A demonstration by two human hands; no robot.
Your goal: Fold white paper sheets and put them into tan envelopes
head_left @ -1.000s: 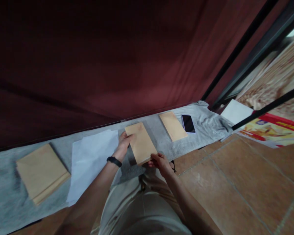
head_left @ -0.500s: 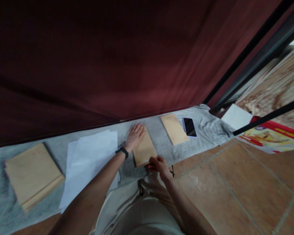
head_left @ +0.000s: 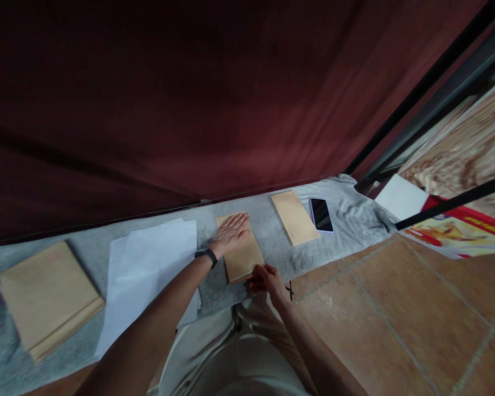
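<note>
A long grey cloth (head_left: 268,231) is spread across the lower frame. Left of centre, white paper sheets (head_left: 148,264) are laid. Just below centre, a tan rectangular paper envelope (head_left: 245,256) is partly covered by the flat, ungrasping left hand (head_left: 230,233) and pinched at its lower-right corner by the right hand (head_left: 269,281).

Left to right on grey cloth (head_left: 346,206) — large envelopes (head_left: 51,297), white sheets (head_left: 148,264), small envelope (head_left: 243,256), second envelope (head_left: 296,218), phone (head_left: 322,214).
</note>
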